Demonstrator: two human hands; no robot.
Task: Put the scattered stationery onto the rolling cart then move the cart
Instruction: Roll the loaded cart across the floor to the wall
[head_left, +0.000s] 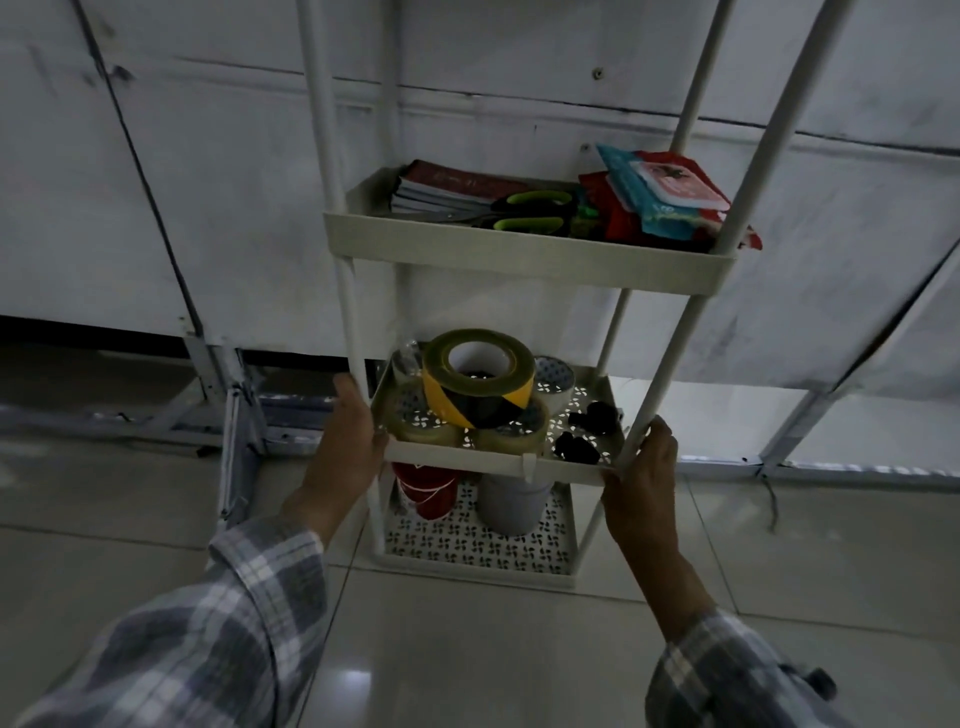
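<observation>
The putting-away part looks done, as far as you can see here. Your rolling cart (519, 260) is loaded. Notebooks (447, 187) and scissors (530, 213) lie in the upper tray. The yellow and black tape (478, 384) sits on other rolls in the middle tray (493, 460). What is left is to move the cart. Your left hand (348, 431) grips the cart at the middle tray's front left corner. Your right hand (644, 478) grips it at the front right corner, by the post. Both arms reach forward.
</observation>
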